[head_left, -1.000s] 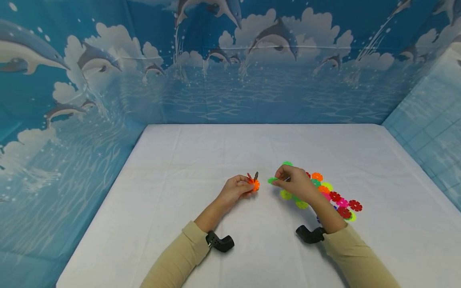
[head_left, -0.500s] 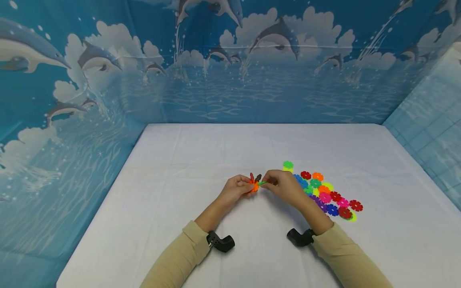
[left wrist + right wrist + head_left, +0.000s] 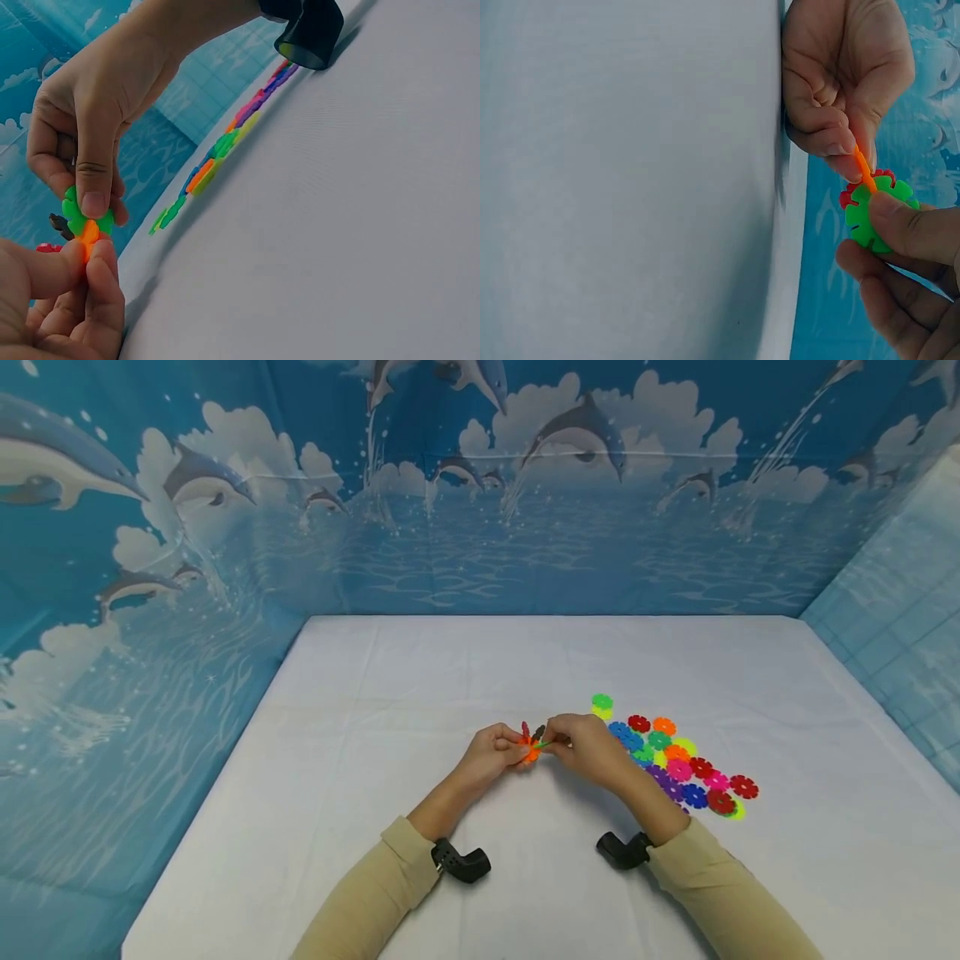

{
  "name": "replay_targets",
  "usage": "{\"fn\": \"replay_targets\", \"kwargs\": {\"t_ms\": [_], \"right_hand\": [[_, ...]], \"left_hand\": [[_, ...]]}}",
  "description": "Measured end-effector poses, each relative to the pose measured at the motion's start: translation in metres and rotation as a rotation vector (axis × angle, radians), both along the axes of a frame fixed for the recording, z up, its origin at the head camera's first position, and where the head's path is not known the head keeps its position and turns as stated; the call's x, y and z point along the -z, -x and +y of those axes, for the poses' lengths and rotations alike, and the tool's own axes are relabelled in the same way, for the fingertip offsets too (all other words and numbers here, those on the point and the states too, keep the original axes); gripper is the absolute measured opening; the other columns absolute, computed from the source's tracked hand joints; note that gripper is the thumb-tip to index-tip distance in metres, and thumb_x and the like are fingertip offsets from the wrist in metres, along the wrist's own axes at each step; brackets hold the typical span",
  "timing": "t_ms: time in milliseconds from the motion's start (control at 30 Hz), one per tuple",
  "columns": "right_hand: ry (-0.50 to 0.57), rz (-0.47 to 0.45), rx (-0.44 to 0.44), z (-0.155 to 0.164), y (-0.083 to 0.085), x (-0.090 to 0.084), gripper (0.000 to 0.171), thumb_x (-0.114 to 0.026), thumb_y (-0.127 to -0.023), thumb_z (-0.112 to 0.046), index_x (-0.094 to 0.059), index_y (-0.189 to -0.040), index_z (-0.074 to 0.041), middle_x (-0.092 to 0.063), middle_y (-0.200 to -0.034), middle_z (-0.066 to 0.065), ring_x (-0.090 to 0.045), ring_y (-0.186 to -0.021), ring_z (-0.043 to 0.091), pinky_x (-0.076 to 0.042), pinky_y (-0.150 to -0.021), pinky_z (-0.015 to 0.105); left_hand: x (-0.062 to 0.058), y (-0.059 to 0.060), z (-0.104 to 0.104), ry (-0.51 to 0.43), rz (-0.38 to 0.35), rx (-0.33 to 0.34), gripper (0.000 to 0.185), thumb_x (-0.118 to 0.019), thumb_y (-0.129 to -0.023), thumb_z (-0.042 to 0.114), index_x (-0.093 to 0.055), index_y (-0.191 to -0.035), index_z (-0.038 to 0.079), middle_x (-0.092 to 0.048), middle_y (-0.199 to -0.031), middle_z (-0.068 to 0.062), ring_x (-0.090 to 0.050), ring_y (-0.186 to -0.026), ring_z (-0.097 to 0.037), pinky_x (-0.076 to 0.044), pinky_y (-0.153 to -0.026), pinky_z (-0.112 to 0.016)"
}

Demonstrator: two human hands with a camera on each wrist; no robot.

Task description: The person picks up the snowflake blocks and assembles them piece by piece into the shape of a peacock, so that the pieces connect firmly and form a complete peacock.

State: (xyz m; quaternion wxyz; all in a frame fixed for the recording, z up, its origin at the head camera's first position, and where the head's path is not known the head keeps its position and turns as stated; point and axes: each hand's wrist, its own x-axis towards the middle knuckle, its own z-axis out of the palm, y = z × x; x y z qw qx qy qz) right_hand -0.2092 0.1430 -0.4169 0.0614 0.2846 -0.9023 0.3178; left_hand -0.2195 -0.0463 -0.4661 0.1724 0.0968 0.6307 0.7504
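Observation:
Between thumb and fingers my left hand [image 3: 487, 758] pinches an orange notched flower disc [image 3: 864, 166]. A red disc [image 3: 525, 729] and a dark brown disc [image 3: 60, 225] stand up from the orange one. My right hand [image 3: 588, 750] pinches a green notched disc [image 3: 862, 217] by its rim. The green disc's edge meets the orange disc's edge, crosswise to it, in both wrist views. How deep the two slots sit in each other is hidden by the fingers.
Right of my right hand, a cluster of loose flower discs [image 3: 678, 770] in several colours lies on the white tablecloth [image 3: 420, 685]. A light green disc [image 3: 602, 702] lies at its far end. Dark wrist devices [image 3: 461, 862] sit on both forearms.
My right hand has moved left from above the loose discs, bringing the green disc to the orange one. Over the last half second both hands stay nearly still. The left hand keeps its pinch.

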Motion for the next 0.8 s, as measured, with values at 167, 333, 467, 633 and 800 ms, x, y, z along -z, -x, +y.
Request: {"fn": "replay_targets", "kwargs": {"t_ms": [167,333,467,633,800], "right_hand": [[0.032,-0.051,0.027,0.007,0.0,0.002,0.012,-0.074,-0.085,-0.002,-0.066,-0.083,-0.011,-0.066,-0.084,-0.002,-0.062,-0.077,0.015,-0.055,-0.073,0.035],[0.069,-0.106,0.043,0.021,-0.003,0.0,0.025,-0.075,-0.085,-0.004,-0.068,-0.109,-0.001,-0.069,-0.103,0.011,-0.066,-0.089,0.023,-0.055,-0.08,0.043],[0.076,-0.122,0.098,0.043,-0.005,-0.004,0.03,-0.074,-0.087,-0.007,-0.066,-0.115,0.0,-0.068,-0.104,0.013,-0.065,-0.089,0.024,-0.055,-0.079,0.045],[0.045,-0.123,0.196,0.077,-0.011,-0.011,0.026,-0.07,-0.091,-0.013,-0.066,-0.113,0.001,-0.069,-0.098,0.009,-0.064,-0.088,0.026,-0.054,-0.079,0.046],[0.018,-0.141,0.3,0.111,-0.019,-0.015,0.029,-0.068,-0.094,-0.021,-0.065,-0.114,0.0,-0.069,-0.1,0.012,-0.063,-0.092,0.031,-0.054,-0.079,0.049]], "left_hand": [[-0.004,0.0,0.002,-0.018,-0.053,0.007,0.007,-0.057,-0.092,-0.01,-0.054,-0.098,-0.007,-0.069,-0.081,-0.006,-0.066,-0.072,-0.01,-0.053,-0.067,-0.02],[-0.006,0.0,0.003,-0.017,-0.082,-0.008,0.011,-0.06,-0.089,-0.011,-0.055,-0.09,-0.001,-0.066,-0.077,-0.004,-0.066,-0.07,-0.012,-0.055,-0.069,-0.022],[-0.005,0.0,0.003,-0.014,-0.095,-0.021,0.015,-0.061,-0.088,-0.012,-0.053,-0.087,0.001,-0.065,-0.078,-0.004,-0.066,-0.073,-0.012,-0.056,-0.073,-0.026],[-0.004,0.0,0.002,-0.026,-0.105,-0.029,0.015,-0.061,-0.088,-0.012,-0.053,-0.088,0.001,-0.066,-0.082,-0.005,-0.067,-0.075,-0.013,-0.056,-0.076,-0.027],[-0.003,0.0,0.003,-0.029,-0.092,-0.017,0.013,-0.062,-0.089,-0.009,-0.055,-0.091,0.002,-0.069,-0.084,-0.004,-0.066,-0.071,-0.011,-0.053,-0.067,-0.021]]}}
